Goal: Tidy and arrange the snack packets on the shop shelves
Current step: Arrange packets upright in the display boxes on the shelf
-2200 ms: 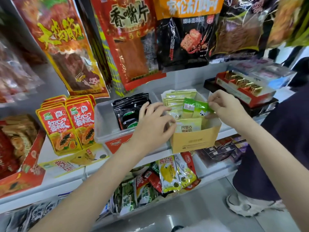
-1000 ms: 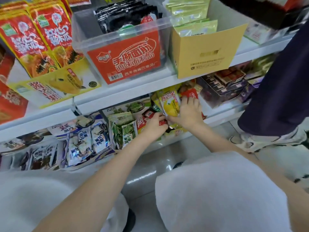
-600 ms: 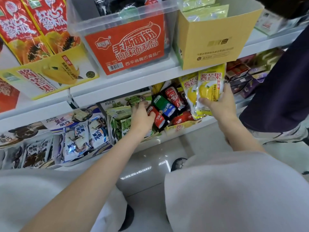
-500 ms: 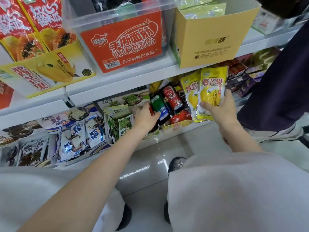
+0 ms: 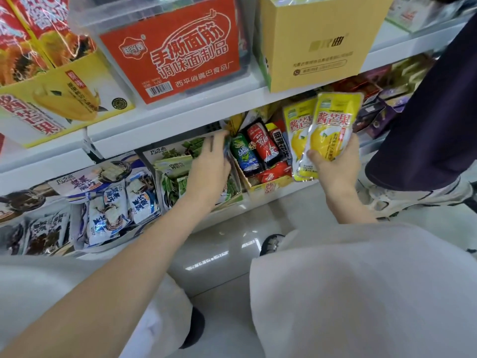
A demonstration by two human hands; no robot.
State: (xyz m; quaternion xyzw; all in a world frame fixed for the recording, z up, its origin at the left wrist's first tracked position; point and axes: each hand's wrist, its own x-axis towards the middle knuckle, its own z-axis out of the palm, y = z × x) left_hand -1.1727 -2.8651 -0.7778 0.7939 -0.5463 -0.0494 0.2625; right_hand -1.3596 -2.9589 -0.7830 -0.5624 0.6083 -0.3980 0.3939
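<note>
- The right hand (image 5: 335, 164) grasps two yellow mango packets (image 5: 322, 133) by their lower ends, thumb across the front, fingers curled behind; the packets stand upright and overlap, held out in front of the lower shelf (image 5: 284, 187), clear of the boxes on it.
- The left hand (image 5: 209, 164) reaches into the lower shelf, fingers extended toward the back beside a small open box (image 5: 268, 187); its fingertips are blurred, so whether they pinch anything I cannot tell.
- Just right of the left hand, that box holds mixed small packets: a green-and-blue packet (image 5: 244, 156), a red packet (image 5: 263, 146) and more red ones below them, all tilted.
- Under the left hand's wrist sits a display box of green-printed packets (image 5: 173, 177).
- Further left on the same shelf lie blue-and-white packets (image 5: 116, 202) in an open tray, then dark packets (image 5: 41, 236) at the edge of view.
- On the upper shelf (image 5: 180, 120), directly above, stand a clear tub with an orange label (image 5: 175, 55), a tan cardboard box (image 5: 320, 42) to its right, and a yellow display box (image 5: 56, 99) to its left.
- Another person's dark trouser leg (image 5: 428, 112) and pale shoe (image 5: 413, 195) stand on the floor at the right, close to the right hand.
- The wearer's light-clad knees (image 5: 361, 293) fill the lower foreground.
</note>
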